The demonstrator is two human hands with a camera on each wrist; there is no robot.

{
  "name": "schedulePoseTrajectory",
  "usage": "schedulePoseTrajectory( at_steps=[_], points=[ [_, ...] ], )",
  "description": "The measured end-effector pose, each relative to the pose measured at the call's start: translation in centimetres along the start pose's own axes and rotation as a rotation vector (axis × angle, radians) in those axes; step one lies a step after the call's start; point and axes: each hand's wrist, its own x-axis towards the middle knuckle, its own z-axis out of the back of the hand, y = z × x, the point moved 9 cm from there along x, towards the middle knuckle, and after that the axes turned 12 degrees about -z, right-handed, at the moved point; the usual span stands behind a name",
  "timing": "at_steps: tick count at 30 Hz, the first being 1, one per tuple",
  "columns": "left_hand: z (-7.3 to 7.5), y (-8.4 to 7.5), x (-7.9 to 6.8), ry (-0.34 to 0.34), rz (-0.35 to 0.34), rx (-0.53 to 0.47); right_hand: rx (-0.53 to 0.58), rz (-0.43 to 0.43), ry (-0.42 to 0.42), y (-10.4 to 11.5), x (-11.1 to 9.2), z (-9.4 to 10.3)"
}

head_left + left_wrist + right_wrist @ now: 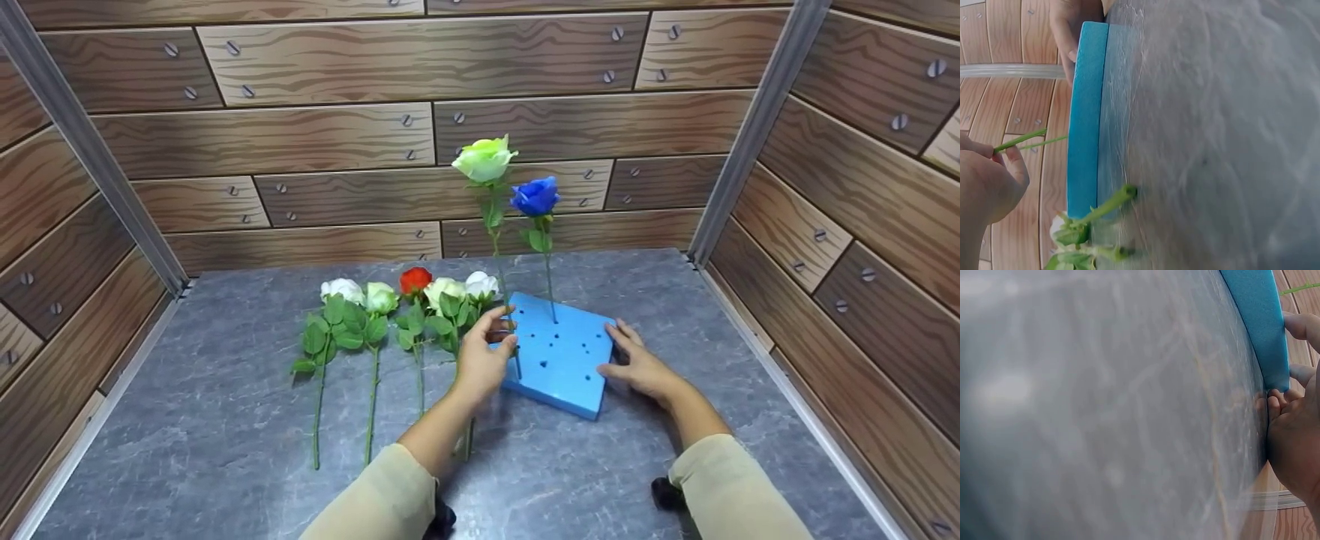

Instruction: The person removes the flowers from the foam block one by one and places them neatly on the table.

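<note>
My left hand [484, 360] pinches the stem of a pale green rose [485, 160], held nearly upright over a blue foam block [562, 382]. In the left wrist view the cut end of this stem [1036, 134] shows above the block's top face. A blue rose [535, 196] stands upright in one of the block's holes, near its far side. At the block's right edge my right hand [641, 365] holds on with thumb and fingers. The right wrist view has its lower fingers [1274, 406] close to the tabletop by the block's corner.
Left of the block lie several roses on the grey marbled table [225, 420]: white [342, 289], pale green [381, 298], red [415, 280], cream [444, 292] and another white one [481, 285]. Their stems point toward me. Wood-patterned walls [315, 142] enclose the table.
</note>
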Motion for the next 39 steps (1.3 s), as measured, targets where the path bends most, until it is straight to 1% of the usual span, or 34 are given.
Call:
schedulePoseTrajectory(
  at_steps=[4, 9, 15, 21, 24, 31, 39],
  points=[
    [0.7, 0.0, -0.1, -0.003, 0.001, 0.005, -0.003, 0.009, 0.001, 0.0, 0.1, 0.0],
    [1.3, 0.0, -0.2, -0.007, -0.001, 0.019, -0.017, 0.02, 0.0, -0.1, 0.2, 0.0],
    [1.4, -0.1, -0.3, 0.0, 0.004, 0.04, -0.019, 0.021, -0.003, -0.2, 0.3, 0.1],
    [1.5, -0.1, -0.5, 0.025, 0.009, 0.055, -0.011, 0.02, -0.004, -0.1, 0.2, 0.1],
    [1.8, -0.2, -0.6, 0.028, 0.019, 0.054, -0.012, 0.021, -0.004, -0.1, 0.2, 0.1],
    [2.4, 0.1, -0.8, 0.028, 0.078, 0.024, -0.014, 0.014, 0.004, -0.2, 0.3, 0.1],
    [3.6, 0.0, -0.9, 0.008, 0.054, 0.05, -0.019, 0.02, 0.004, 0.0, 0.2, 0.1]
  ],
)
